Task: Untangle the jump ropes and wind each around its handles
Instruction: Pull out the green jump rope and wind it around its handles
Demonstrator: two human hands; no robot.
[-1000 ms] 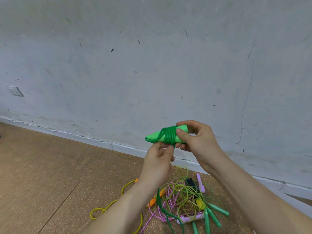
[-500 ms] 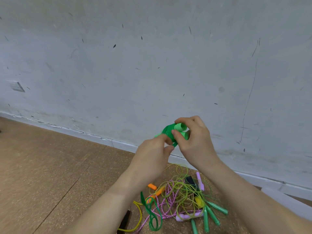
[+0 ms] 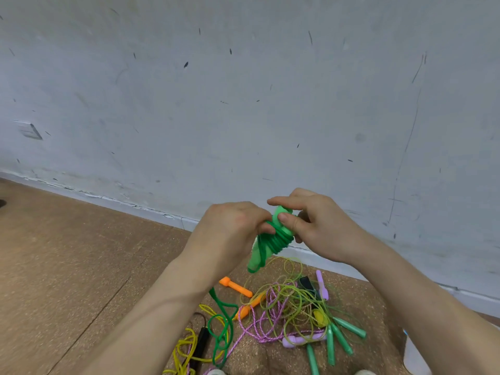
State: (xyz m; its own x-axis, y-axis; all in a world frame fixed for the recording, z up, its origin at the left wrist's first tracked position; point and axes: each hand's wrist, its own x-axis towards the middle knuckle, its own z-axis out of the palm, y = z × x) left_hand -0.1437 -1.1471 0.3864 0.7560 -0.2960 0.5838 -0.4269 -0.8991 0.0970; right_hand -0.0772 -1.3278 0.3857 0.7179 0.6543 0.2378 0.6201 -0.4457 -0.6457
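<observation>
Green rope (image 3: 280, 240) is partly coiled round its handles (image 3: 280, 212), pinched by left hand (image 3: 232, 228) and right hand (image 3: 316, 226) above the tangled pile (image 3: 292, 312); its tail and the pile's ropes are left to wind

Dark green rope (image 3: 278, 240) bands the light green handles (image 3: 280, 212). Below those handles lie orange handles (image 3: 235, 286), pink-and-white braided rope (image 3: 244, 330), yellow-green rope (image 3: 292, 301), lilac handles (image 3: 322, 285), teal handles (image 3: 349, 326) and yellow rope (image 3: 186, 345), on speckled brown floor (image 3: 67, 253). Behind them stands a pale grey wall (image 3: 243, 104), dark-flecked.
</observation>
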